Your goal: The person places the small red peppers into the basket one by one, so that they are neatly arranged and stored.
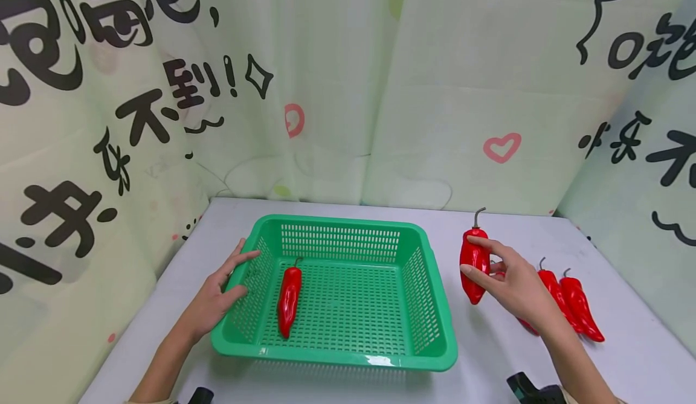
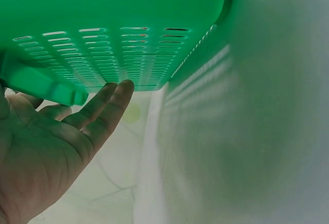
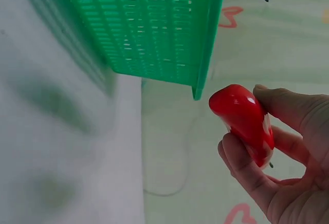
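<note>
My right hand (image 1: 513, 280) pinches a red chili pepper (image 1: 474, 265) between thumb and fingers, above the table to the right of a green basket (image 1: 348, 362). The pepper hangs upright, its dark stem up; in the right wrist view its glossy body (image 3: 244, 113) shows between the fingertips. My left hand (image 1: 209, 301) holds the basket's left rim, thumb and one finger over the edge. From the left wrist view, other fingers of that hand (image 2: 56, 142) lie along the outside of the slotted wall. Inside the basket, towards its left, lies another red pepper (image 1: 289, 301).
Right of the basket, two red peppers (image 1: 582, 307) lie side by side on the white table (image 1: 489, 355). Part of another shows behind my right hand and forearm. Pale printed curtains (image 1: 337, 90) enclose the table at the back and sides.
</note>
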A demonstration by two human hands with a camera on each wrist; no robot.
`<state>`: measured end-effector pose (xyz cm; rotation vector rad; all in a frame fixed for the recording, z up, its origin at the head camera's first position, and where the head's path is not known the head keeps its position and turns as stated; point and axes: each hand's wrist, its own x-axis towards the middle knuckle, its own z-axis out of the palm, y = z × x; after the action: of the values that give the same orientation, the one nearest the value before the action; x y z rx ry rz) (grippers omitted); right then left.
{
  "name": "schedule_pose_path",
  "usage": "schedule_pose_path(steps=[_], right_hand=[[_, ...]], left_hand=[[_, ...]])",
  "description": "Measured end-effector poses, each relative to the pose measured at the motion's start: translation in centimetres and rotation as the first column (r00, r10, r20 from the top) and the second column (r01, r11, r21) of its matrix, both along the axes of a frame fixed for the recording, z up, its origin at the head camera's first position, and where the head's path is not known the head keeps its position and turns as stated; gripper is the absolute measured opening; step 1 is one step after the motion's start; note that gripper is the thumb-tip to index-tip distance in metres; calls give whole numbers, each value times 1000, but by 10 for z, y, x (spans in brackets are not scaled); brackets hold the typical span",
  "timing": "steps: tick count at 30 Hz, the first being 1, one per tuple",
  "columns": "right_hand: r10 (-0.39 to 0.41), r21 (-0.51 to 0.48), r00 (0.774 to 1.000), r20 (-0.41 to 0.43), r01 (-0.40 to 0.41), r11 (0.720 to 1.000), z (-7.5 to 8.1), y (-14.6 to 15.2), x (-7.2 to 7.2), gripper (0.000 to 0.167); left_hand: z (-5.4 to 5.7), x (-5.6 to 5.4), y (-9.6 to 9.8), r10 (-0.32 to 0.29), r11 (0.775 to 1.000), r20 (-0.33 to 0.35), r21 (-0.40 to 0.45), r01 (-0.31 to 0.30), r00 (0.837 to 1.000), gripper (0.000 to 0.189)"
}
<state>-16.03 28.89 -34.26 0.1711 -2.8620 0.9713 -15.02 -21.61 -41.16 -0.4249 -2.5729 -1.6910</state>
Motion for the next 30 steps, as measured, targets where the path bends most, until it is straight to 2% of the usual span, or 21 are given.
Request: schedule_pose_path(steps=[14, 25, 30], right_hand=[[65, -101, 997, -41, -69, 992, 31, -35, 11, 75], [144, -157, 985, -99, -158, 975, 39, -64, 9, 72], [169, -164, 979, -113, -186, 969, 43, -76, 6, 69]], left_hand=[[0, 0, 0, 0, 1000, 7, -10, 0, 1000, 59], [-2, -1, 0, -5, 1000, 6, 9, 5, 1000, 59], [-1, -2, -1, -12, 1000, 0, -26, 12, 1000, 60]])
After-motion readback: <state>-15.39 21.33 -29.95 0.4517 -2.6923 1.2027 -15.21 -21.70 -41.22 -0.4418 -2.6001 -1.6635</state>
